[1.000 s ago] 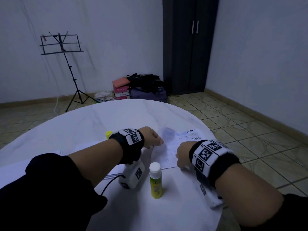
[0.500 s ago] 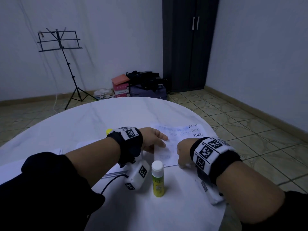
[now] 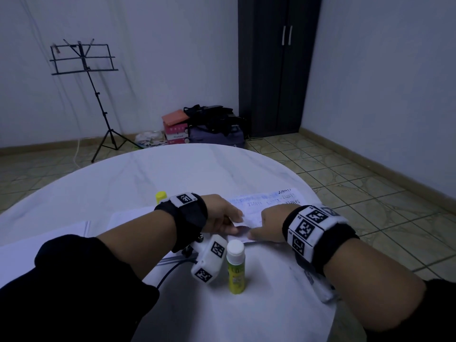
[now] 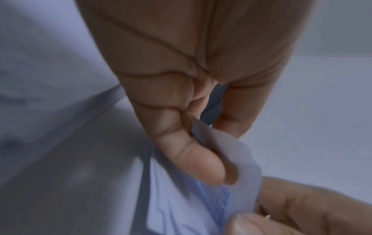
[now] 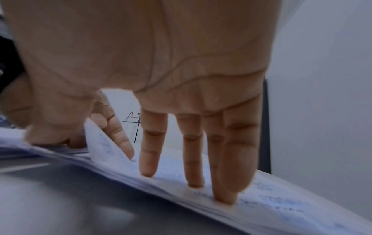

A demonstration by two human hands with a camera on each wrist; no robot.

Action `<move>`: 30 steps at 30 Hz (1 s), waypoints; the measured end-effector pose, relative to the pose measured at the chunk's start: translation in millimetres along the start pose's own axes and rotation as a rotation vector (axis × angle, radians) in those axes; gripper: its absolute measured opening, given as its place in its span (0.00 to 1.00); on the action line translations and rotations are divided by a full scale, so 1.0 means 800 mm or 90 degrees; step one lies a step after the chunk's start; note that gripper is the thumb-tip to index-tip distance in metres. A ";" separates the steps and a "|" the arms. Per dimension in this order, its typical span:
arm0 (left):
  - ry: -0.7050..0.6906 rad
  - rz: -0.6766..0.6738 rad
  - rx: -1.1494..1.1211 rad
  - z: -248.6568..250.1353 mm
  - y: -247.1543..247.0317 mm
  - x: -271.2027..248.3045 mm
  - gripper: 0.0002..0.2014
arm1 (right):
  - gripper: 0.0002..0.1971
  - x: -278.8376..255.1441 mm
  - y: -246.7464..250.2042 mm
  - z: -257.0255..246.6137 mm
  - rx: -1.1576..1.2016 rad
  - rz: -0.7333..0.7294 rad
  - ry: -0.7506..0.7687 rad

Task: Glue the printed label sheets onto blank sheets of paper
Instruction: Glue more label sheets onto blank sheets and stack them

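**Mia:** Hands first! Her left hand (image 3: 222, 217) is pinching the near left corner of the printed label sheet (image 3: 266, 206) between thumb and finger. See the corner curling up over the thumb in the left wrist view?

**Ben:** And her right hand (image 3: 267, 224)?

**Mia:** It is lying on the same sheet with fingers (image 5: 191, 152) straight, tips pressing the paper down. It is not gripping anything.

**Ben:** Where is everything sitting?

**Mia:** Biggest thing first. The round white table (image 3: 138, 183) is holding it all. The blank sheets (image 3: 44, 240) are lying on the left side. The label sheet is lying on the right side, far from her, under both hands. The glue stick (image 3: 236, 267) is standing near her, just this side of the sheet, with its white cap on. A little yellow thing (image 3: 161, 196) is peeking out behind the left wrist. I cannot tell what it is.

**Ben:** So what is she doing?

**Mia:** I think she is peeling one sheet up off the ones below.

**Ben:** How should she be doing it well?

**Mia:** She should be lifting the corner slowly while the right hand is holding the rest flat, so only one sheet is coming up. Pulling fast could be tearing or creasing it. She should also be keeping her wrist away from the glue stick, because it could be tipping over.
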State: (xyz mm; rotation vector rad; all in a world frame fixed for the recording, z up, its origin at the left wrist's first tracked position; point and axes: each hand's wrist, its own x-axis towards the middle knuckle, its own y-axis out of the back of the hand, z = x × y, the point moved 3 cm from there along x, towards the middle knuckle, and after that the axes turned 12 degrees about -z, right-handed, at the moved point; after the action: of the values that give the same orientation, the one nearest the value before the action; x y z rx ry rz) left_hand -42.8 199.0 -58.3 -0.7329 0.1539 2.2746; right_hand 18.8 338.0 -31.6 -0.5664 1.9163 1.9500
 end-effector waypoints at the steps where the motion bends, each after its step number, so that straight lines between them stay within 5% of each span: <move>1: 0.000 0.003 -0.002 -0.001 0.001 0.002 0.08 | 0.17 0.001 0.001 -0.001 -0.020 0.008 -0.007; 6: 0.002 0.010 -0.002 0.000 0.004 0.004 0.06 | 0.15 0.000 0.009 -0.001 -0.149 0.042 0.003; 16: -0.029 0.001 -0.079 -0.001 0.005 0.005 0.04 | 0.14 -0.016 0.006 0.026 -0.159 0.240 -0.098; 18: -0.029 0.003 -0.085 -0.002 0.005 0.005 0.03 | 0.11 -0.022 0.004 0.026 -0.128 0.223 -0.096; 23: -0.035 0.004 -0.073 -0.007 0.005 0.003 0.06 | 0.15 -0.028 -0.014 0.012 0.283 0.083 0.154; 29: -0.040 0.009 -0.055 -0.007 0.002 -0.002 0.07 | 0.04 -0.031 -0.025 -0.005 0.097 -0.050 0.109; 30: -0.039 0.011 -0.046 -0.007 0.003 -0.002 0.08 | 0.09 -0.029 -0.026 -0.001 0.073 -0.062 0.080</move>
State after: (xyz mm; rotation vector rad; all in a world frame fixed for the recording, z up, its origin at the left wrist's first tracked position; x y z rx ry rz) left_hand -40.6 194.7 -62.1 -0.7011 0.0502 2.3269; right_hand 49.5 338.7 -37.4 -0.7503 2.0201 1.7688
